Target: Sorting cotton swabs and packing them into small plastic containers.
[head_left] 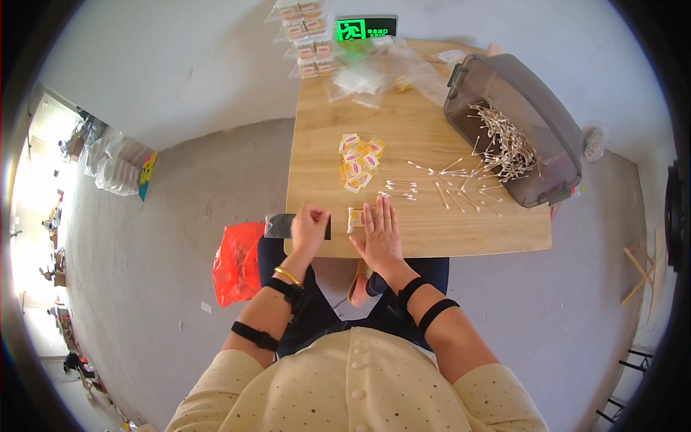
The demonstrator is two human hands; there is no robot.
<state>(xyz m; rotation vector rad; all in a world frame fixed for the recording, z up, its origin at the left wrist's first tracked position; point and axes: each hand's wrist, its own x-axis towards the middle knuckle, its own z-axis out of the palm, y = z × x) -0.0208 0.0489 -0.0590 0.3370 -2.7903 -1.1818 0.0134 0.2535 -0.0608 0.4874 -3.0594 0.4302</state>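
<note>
My right hand [381,234] lies flat near the table's front edge, fingers stretched out. Its fingers partly cover a small pack of cotton swabs [355,220] with a yellow label. To its left, my left hand [308,227] is closed in a pinch over a flat black sheet [281,226], which sticks out past the table's left edge. Whatever its fingertips hold is too small to make out. Beyond the hands lie a short row of loose cotton swabs [400,189] and a pile of yellow and white paper labels [358,164].
A grey translucent bin [533,101] lies tipped at the right, cotton swabs [507,140] spilling out of it. Clear plastic bags [367,75] and stacked swab packs [313,49] occupy the table's far side. A red plastic bag [237,263] hangs or stands left of my legs.
</note>
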